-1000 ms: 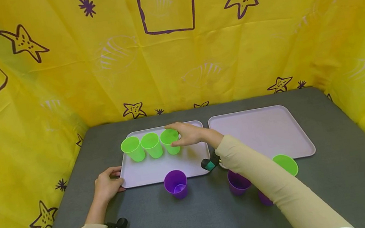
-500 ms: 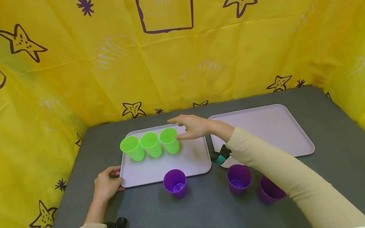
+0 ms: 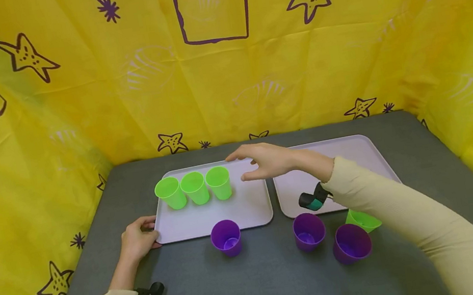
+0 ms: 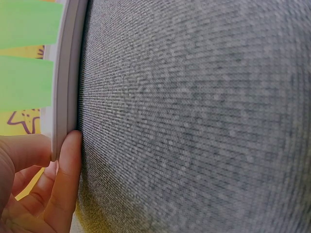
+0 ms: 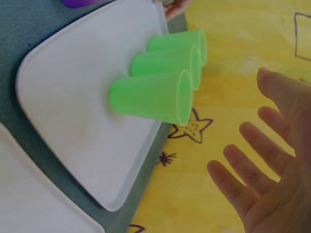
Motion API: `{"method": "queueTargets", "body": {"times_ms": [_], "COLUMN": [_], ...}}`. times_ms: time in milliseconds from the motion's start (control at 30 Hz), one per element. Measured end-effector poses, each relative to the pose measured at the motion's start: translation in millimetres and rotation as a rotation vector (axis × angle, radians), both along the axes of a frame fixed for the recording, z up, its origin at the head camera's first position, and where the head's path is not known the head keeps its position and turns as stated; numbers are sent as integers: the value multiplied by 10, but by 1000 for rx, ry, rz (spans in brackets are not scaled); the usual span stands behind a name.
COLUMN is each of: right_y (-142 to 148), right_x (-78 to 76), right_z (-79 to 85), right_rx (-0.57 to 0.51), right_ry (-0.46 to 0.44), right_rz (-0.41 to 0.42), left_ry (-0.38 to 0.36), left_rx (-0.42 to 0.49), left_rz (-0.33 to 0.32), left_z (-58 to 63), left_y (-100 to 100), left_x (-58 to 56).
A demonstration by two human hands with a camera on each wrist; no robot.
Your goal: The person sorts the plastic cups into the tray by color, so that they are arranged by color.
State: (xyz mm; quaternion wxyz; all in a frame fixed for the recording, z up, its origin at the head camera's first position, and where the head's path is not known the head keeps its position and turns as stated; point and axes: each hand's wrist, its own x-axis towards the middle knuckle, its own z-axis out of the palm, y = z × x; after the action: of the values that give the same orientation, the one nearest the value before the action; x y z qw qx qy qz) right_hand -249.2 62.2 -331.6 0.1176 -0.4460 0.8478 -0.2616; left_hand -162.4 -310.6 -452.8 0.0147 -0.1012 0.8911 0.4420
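Observation:
Three green cups stand upright in a row on the left tray [image 3: 248, 207]: a left one [image 3: 171, 195], a middle one [image 3: 195, 190] and a right one [image 3: 219, 185]. My left hand [image 3: 136, 240] grips this tray's near left corner, with the thumb [image 4: 30, 150] and a finger [image 4: 69, 170] pinching its rim in the left wrist view. Just right of the right green cup, my right hand [image 3: 272, 159] hovers over the tray with nothing in it, its fingers [image 5: 248, 172] spread and relaxed. A purple cup [image 3: 227, 241] stands at the tray's front edge.
A second pale tray [image 3: 289, 196] lies to the right, partly behind my right forearm. In front of it stand two purple cups, one [image 3: 309, 235] left of the other [image 3: 352, 245]. Another green cup [image 3: 361, 219] is partly covered by my sleeve. Yellow cloth walls [image 3: 226, 82] surround the table.
My right hand has let go of the right green cup and drawn away to the right. That cup stays on the tray. My left hand has kept its grip on the tray corner.

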Motion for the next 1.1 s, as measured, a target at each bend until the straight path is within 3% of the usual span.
{"method": "queueTargets", "body": {"times_ms": [200, 633, 867, 1100], "right_y": [233, 876, 1259, 1572], "right_x": [155, 447, 606, 793], "right_z": [126, 230, 130, -69], "right_rx": [-2, -211, -279, -358], "right_ry": [58, 99, 109, 99], "right_rz": [16, 5, -59, -86], "left_ry": [-3, 2, -4, -18], "left_rx": [-6, -2, -7, -13], "left_rz": [0, 2, -5, -12], "left_z": [-8, -11, -8, -21], "left_y": [-3, -2, -7, -6], "left_x": [0, 2, -2, 2]}}
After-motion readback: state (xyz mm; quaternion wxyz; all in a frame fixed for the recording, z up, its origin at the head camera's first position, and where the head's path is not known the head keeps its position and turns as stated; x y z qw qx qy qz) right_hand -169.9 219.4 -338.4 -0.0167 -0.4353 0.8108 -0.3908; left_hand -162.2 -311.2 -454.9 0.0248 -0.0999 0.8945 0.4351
